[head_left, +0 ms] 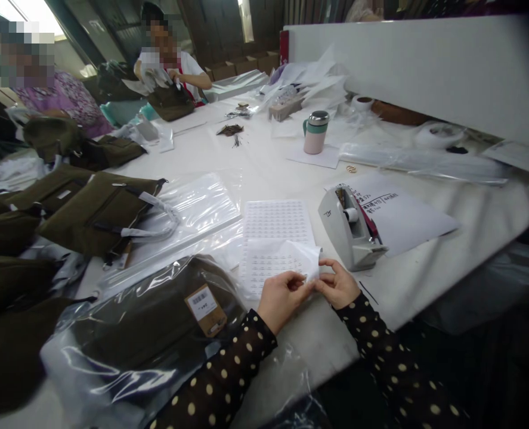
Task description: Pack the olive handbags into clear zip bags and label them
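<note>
A white label sheet (277, 217) printed with rows of small labels lies on the table in front of me. Its near right corner is lifted and curled between my hands. My left hand (284, 298) pinches the edge of a sheet, with thumb and forefinger together. Close against it, my right hand (338, 285) also has its fingers closed on the raised corner. Left of my hands lies a dark olive bag (148, 316) inside a clear plastic bag, with a brown and white tag (206, 310) showing on it.
A tape dispenser (351, 229) stands to the right, beside a handwritten paper (411, 220). Several olive bags (98, 211) and flat plastic bags (201, 205) lie at left. Farther back are a pink cup (315, 134) and a person (192, 71) handling a bag.
</note>
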Motion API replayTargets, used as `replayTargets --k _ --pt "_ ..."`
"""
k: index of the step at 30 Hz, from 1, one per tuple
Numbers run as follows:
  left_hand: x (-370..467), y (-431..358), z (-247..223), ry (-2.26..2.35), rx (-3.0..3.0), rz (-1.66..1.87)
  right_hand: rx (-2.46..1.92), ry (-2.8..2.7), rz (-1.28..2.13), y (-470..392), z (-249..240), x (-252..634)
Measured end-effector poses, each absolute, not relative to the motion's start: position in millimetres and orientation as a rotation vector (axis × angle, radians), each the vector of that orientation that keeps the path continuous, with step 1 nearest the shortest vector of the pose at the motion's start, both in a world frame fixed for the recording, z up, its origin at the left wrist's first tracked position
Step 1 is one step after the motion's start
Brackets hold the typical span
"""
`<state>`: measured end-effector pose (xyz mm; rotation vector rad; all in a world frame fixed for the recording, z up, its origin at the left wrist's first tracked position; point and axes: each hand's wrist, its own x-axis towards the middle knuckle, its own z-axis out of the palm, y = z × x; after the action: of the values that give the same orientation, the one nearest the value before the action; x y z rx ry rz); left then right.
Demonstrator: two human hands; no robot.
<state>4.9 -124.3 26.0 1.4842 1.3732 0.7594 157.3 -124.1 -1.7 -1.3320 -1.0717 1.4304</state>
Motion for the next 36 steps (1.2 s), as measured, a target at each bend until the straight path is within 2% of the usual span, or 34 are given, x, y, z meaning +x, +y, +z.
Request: replayTargets --k 6,10,22,25,28,30,33,36 --pt "4 -130 19 1.253 0.98 0.785 -1.472 -1.361 1.21 -127 0 158" --pt "9 -131 15 1.158 0.695 0.777 -1.481 -1.403 1.184 -129 -4 159" --pt "13 -132 3 1.191 0.713 0.722 -1.398 -1.332 1.278 -131 -14 162" --pt "12 -132 2 1.245 0.745 0.747 -1.591 -1.432 0.941 -135 -10 170" --pt "5 -136 14 1.298 0.757 0.83 -1.659 -1.609 0.15 -146 7 173" --pt "-2 -142 28 1.323 0.793 0.92 -1.495 -1.779 -0.19 -156 23 164" --pt "-14 -157 50 1.347 0.869 1.043 -1.258 -2.006 -0.276 -169 46 136" --pt "-25 -176 65 1.34 0.899 1.129 -1.201 -2.042 -0.245 -175 60 105"
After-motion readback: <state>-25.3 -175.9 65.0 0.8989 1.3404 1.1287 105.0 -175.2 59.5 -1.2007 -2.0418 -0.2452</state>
